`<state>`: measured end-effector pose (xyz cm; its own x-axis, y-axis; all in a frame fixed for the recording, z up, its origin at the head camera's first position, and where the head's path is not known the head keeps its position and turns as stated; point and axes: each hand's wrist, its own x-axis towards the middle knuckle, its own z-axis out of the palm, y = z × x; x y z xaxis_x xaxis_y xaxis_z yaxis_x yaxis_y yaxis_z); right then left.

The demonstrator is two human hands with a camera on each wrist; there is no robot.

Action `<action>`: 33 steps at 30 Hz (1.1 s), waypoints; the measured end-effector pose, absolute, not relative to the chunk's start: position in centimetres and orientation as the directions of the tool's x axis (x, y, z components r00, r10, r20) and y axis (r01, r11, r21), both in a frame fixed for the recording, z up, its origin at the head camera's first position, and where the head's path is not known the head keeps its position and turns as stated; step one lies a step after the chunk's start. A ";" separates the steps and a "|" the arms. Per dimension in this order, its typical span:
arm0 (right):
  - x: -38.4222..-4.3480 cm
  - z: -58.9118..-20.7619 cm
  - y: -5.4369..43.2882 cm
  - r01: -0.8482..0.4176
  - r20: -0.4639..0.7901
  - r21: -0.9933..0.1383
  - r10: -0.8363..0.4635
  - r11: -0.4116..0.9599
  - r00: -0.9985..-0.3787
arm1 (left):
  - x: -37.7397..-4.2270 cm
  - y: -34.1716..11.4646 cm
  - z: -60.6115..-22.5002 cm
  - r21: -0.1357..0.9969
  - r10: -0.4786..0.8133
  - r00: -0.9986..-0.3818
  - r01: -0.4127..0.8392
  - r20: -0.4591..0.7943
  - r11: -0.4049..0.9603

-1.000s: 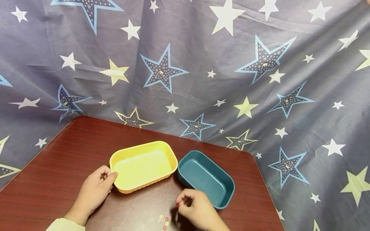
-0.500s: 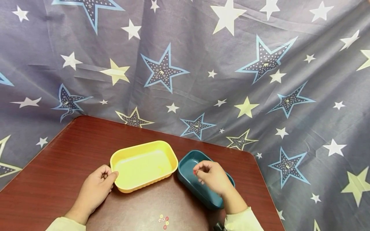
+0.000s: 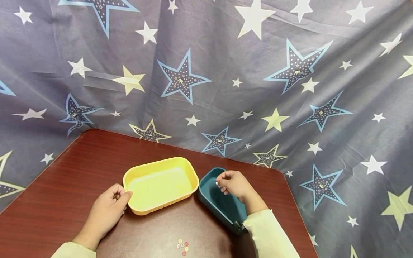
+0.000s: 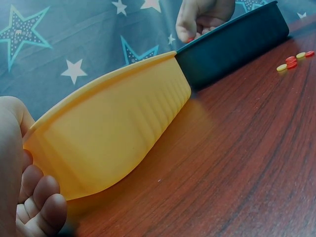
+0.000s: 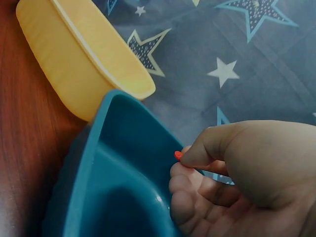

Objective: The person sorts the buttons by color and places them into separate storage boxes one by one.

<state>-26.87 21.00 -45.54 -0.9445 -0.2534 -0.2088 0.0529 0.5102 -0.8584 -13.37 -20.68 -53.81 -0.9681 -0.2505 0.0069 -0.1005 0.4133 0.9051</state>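
Note:
My left hand (image 3: 108,205) grips the near left corner of a yellow plastic bin (image 3: 158,188), thumb over the rim and fingers curled beneath it outside. Beside that bin stands a dark teal bin (image 3: 215,200), the two nearly corner to corner. Over the teal bin's far part is my right hand (image 3: 238,187), pinching a small red disc (image 5: 178,156) between thumb and index finger. In the right wrist view the disc shows just past the thumb tip, and the other fingers are loosely bent. The teal bin's right side is partly hidden by the hand and sleeve.
Several small red and yellow discs (image 4: 291,63) lie loose on the reddish-brown tabletop (image 3: 142,236), in front of the bins. Behind the table hangs a grey star-patterned cloth (image 3: 226,89). A small black object (image 3: 238,226) sits at the right sleeve's edge.
My right hand has moved from the tabletop near the loose discs up and over the teal bin, carrying the red disc. The left hand and both bins have stayed in place.

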 end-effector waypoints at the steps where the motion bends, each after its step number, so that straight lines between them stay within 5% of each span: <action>1: -27.0 -45.7 21.0 0.056 -0.213 -0.857 -0.252 0.513 -0.944 | -13.4 -20.7 -53.8 0.905 -0.250 -0.968 -0.101 0.006 0.413; 24: -27.4 -46.1 21.0 0.074 -0.238 -0.829 -0.230 0.555 -0.944 | -13.3 -20.6 -54.0 0.902 -0.247 -0.969 -0.109 -0.003 0.417; 33: -25.3 -44.2 21.0 -0.017 -0.185 -0.824 -0.297 0.566 -0.937 | -13.3 -20.6 -53.9 0.902 -0.246 -0.969 -0.100 0.006 0.419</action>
